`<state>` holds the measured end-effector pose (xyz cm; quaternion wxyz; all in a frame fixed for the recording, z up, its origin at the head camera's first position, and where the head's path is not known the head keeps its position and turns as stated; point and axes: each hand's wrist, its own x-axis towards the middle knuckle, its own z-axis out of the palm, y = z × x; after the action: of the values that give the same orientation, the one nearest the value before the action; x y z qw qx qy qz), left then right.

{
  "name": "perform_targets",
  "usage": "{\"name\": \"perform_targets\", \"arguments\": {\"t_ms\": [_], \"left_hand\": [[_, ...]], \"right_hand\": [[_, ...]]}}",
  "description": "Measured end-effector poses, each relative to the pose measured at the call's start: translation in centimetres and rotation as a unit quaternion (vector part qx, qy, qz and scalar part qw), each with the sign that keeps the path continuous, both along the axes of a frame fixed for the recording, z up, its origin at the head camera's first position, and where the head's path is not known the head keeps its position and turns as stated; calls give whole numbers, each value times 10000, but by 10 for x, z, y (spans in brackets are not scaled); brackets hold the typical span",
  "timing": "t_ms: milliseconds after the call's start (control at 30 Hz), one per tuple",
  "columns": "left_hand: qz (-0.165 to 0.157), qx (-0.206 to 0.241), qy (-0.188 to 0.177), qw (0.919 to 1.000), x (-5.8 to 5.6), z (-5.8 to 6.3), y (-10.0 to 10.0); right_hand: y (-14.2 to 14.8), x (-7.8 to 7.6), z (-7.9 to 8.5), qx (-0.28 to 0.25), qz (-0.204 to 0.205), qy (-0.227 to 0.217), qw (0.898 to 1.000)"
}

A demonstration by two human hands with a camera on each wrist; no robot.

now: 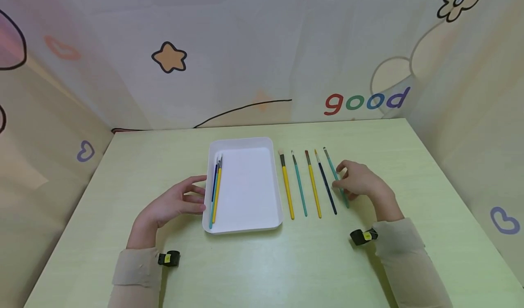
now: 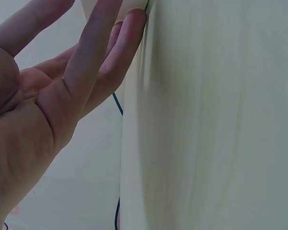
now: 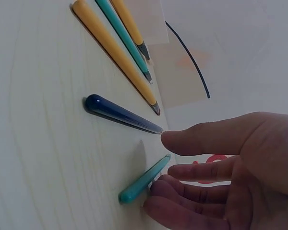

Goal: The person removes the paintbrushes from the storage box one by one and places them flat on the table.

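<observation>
A white tray (image 1: 245, 185) lies on the table, with a few slim paintbrushes, yellow, teal and dark blue, along its left side. My left hand (image 1: 180, 201) rests at the tray's left edge, its fingers extended and fingertips right at the rim. Over on the right, my right hand (image 1: 360, 179) is around the outermost teal paintbrush (image 1: 330, 164), which lies on the table. In the right wrist view, the thumb and fingers stand apart beside that teal brush (image 3: 134, 189). A dark blue paintbrush (image 1: 326, 183) lies just left of this hand.
Between the tray and the dark blue brush lie a wide yellow paintbrush (image 1: 286, 185), a teal paintbrush (image 1: 299, 185) and another yellow paintbrush (image 1: 313, 185), roughly parallel. A printed cloth backdrop (image 1: 245, 48) rises behind the table (image 1: 254, 271) and at both sides.
</observation>
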<state>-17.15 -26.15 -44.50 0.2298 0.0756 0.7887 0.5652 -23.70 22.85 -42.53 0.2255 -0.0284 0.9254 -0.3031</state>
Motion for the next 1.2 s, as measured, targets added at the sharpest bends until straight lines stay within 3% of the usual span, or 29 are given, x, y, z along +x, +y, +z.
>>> {"name": "perform_targets", "arguments": {"t_ms": [133,267,433,600,700,833,1033,1200], "left_hand": [[-23,18,-22,10000,0,-1,-1],[-20,41,-49,10000,1,-2,-1],[-33,31,-28,10000,1,-2,0],[-53,26,22,10000,1,0,-1],[-39,14,52,10000,0,1,-3],[-50,12,67,10000,-1,2,-3],[-10,-19,-15,10000,1,0,-3],[-40,6,44,10000,0,1,-1]], "right_hand": [[-1,0,-1,-128,-74,265,9995],[-4,1,-3,-389,-13,911,9951],[-20,2,-4,-830,236,1771,9804],[-48,6,-4,-1497,654,2254,9605],[-69,8,-3,-2065,991,2302,9458],[-98,15,2,-2560,1339,2058,9350],[-129,23,-7,-3003,1771,1567,9241],[-151,27,-6,-3231,1830,1128,9216]]}}
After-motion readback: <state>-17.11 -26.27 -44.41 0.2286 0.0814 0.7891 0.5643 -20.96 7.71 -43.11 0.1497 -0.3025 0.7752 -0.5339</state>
